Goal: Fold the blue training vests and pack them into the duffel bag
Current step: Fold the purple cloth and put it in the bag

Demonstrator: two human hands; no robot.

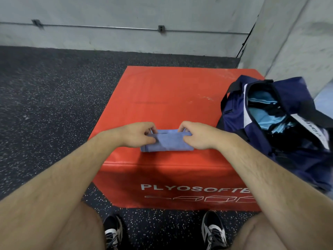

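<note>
Head view. A folded blue training vest [167,142] lies as a compact oblong bundle on the top of a red padded box [171,94], close to the box's near edge and roughly midway along it. The left hand [138,135] pinches the bundle's left end, with thumb and curled fingers closed on the cloth. The right hand [196,136] pinches the right end in the same way. Both forearms reach in from the lower corners of the frame. The near face of the box bears white lettering [194,188] reading PLYOSOFT, its last characters hidden behind the right forearm, above a row of outlined box shapes.

A navy duffel bag [292,159] stands at the right edge of the box, overlapping the top's right side and far right corner; whether it rests wholly on the box cannot be told. Its top opening is unzipped and gapes upward. Inside lies light blue cloth [261,114], bunched among dark lining. A white tag [311,129] with dark print lies across the right rim of the opening; the print is too blurred to read. A black strap [231,88] runs over the bag's far left shoulder.

The box sits on a dark speckled floor [54,105], near a grey wall [126,11] along which a thin metal conduit [99,28] runs, held by two clamps. Two black-and-white shoes [113,231] are planted on the floor just before the near face of the box, between the person's bare knees.
</note>
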